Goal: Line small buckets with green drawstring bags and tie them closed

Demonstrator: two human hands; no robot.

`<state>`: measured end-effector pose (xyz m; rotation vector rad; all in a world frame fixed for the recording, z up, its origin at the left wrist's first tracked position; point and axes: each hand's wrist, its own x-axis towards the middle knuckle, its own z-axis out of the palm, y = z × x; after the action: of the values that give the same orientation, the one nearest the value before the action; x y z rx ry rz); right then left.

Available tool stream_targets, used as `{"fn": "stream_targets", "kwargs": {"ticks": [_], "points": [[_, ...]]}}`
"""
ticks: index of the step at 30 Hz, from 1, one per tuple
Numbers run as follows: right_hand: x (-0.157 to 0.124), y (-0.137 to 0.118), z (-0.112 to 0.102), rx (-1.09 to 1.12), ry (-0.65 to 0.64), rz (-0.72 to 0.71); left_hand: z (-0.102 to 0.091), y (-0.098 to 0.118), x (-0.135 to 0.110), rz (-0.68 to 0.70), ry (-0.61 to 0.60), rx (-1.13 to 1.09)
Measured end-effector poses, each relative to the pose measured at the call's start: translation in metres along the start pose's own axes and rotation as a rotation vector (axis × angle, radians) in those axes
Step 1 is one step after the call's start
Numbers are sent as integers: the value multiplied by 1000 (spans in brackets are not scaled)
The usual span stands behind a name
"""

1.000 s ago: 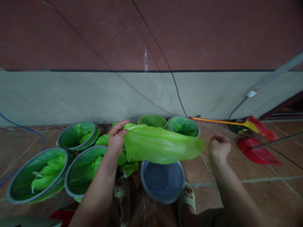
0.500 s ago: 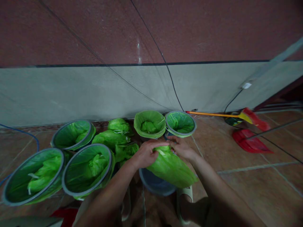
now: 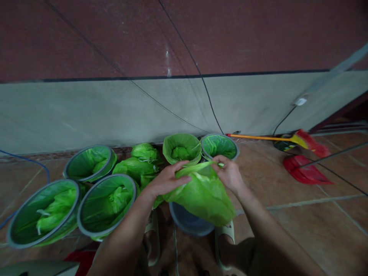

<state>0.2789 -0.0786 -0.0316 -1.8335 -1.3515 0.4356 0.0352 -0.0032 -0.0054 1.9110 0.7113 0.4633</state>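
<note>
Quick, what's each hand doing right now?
Left hand: against the green bag; whether it grips cannot be told.
Right hand: closed, holding the bag's upper edge.

Five lined bins (image 3: pixel 94 211); one unlined bucket (image 3: pixel 188 221); one held green bag (image 3: pixel 205 193); two slippers (image 3: pixel 229 230); one broom (image 3: pixel 267 138); one long-handled dustpan (image 3: pixel 304 171).

The head-worn camera faces the wall (image 3: pixel 100 115), angled down.

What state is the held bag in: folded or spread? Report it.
Partly spread: the green bag fans out between left hand and right hand, hiding some of the blue-grey bucket.
</note>
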Motion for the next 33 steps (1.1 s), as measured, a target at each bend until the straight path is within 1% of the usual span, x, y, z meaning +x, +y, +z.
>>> {"fn": "stream_targets", "kwargs": {"ticks": [3, 5, 8, 10, 12, 15, 17, 20, 22, 23, 25, 27, 30, 32, 33], "points": [[4, 4, -12, -12, 147, 18, -13, -12, 2, -127, 67, 39], [5, 7, -16, -25, 207, 42, -21, -18, 1, -162, 59, 32], [6, 8, -20, -105, 261, 51, -33, -22, -3, -181, 26, -6], [6, 8, -20, -168, 260, 18, -40, -23, -6, -182, 68, 49], [6, 9, -19, -208, 210, -39, -45, -26, -8, -194, 182, 218], [6, 12, -16, -261, 87, -93, -50, -30, -7, -248, 448, 553], [6, 16, -14, -307, 9, -106, -52, -31, -5, -281, 586, 695], [6, 21, -14, -408, -63, -86, -54, -26, -6, -335, 689, 792], [7, 26, -18, -478, -47, -17, -55, -20, -8, -402, 736, 843], [8, 28, -20, -489, -15, 26, -56, -18, -9, -444, 748, 868], [11, 36, -24, -416, 66, 105, -58, -17, -13, -523, 746, 905], [15, 45, -27, -222, 129, 175, -60, -19, -15, -560, 697, 912], [19, 60, -29, 131, 207, 280, -66, -29, -17, -520, 599, 877], [21, 63, -29, 306, 263, 317, -69, -36, -18, -480, 572, 827], [20, 62, -29, 366, 265, 328, -71, -38, -18, -469, 574, 794]]}}
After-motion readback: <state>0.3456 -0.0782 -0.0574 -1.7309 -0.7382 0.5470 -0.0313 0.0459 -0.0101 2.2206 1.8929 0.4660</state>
